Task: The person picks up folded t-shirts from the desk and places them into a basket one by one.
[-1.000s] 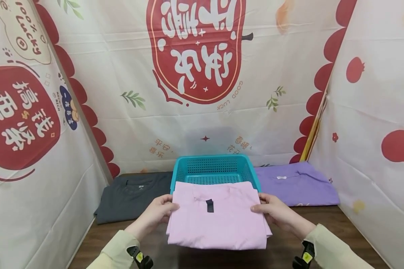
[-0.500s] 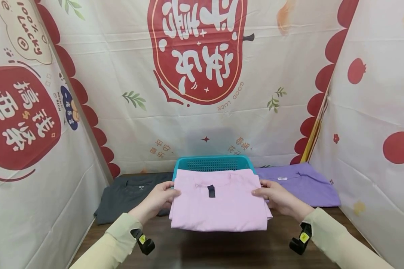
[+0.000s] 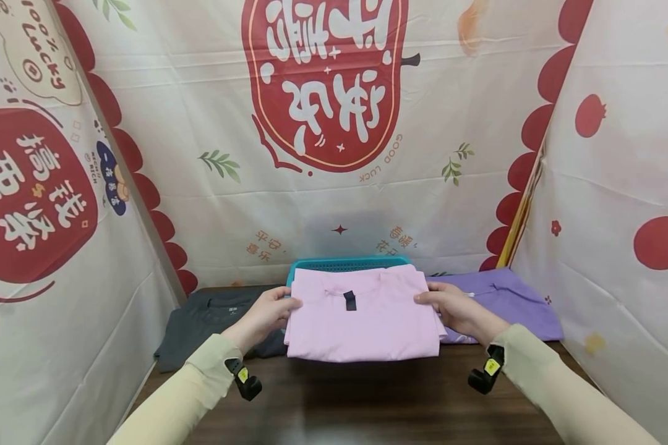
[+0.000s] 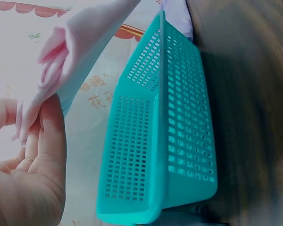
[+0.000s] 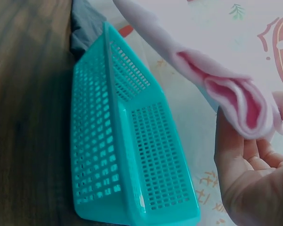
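Observation:
A folded pink T-shirt (image 3: 362,327) with a dark neck label is held flat between both hands. My left hand (image 3: 264,318) pinches its left edge, thumb on top and fingers beneath. On the opposite edge my right hand (image 3: 459,309) grips the same way. In both wrist views the shirt's folded layers show between thumb and fingers, raised above the rim of a teal plastic basket (image 4: 161,141). From the head view the shirt covers most of the basket, and only its back rim (image 3: 345,262) shows.
A folded dark grey T-shirt (image 3: 200,330) lies on the wooden table (image 3: 356,408) left of the basket. To the right lies a folded purple T-shirt (image 3: 518,309). Printed cloth walls (image 3: 334,204) enclose the back and both sides.
Both hands have carried the pink T-shirt forward, away from the body, so that it now hides nearly all of the basket in the head view. Both grips are unchanged.

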The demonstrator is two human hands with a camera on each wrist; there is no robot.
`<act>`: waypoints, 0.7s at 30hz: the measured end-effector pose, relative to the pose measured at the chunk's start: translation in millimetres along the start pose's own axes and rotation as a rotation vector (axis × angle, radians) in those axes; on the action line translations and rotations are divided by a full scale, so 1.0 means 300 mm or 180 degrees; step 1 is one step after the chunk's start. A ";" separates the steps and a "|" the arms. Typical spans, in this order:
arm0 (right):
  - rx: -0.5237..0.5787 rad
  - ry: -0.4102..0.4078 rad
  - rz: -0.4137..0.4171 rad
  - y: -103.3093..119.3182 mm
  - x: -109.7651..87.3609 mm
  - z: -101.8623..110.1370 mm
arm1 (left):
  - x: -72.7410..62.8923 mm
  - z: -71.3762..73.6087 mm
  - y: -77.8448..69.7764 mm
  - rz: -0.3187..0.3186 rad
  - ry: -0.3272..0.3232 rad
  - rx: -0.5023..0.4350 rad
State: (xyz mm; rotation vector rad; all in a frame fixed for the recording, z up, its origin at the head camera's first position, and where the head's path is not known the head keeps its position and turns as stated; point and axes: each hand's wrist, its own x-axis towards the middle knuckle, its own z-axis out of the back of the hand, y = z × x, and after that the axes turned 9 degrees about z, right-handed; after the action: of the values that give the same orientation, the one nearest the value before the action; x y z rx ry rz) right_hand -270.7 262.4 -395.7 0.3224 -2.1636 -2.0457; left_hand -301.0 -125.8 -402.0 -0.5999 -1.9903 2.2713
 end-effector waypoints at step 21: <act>-0.0008 -0.0252 -0.0073 0.004 0.162 0.053 | 0.161 0.001 -0.020 0.0012 -0.0226 -0.0086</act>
State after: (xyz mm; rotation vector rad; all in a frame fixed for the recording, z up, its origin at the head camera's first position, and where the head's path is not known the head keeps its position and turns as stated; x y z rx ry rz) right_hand -321.7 265.4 -397.5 0.2719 -2.2123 -2.1077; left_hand -346.9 -110.8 -408.2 -0.5328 -2.0564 2.3025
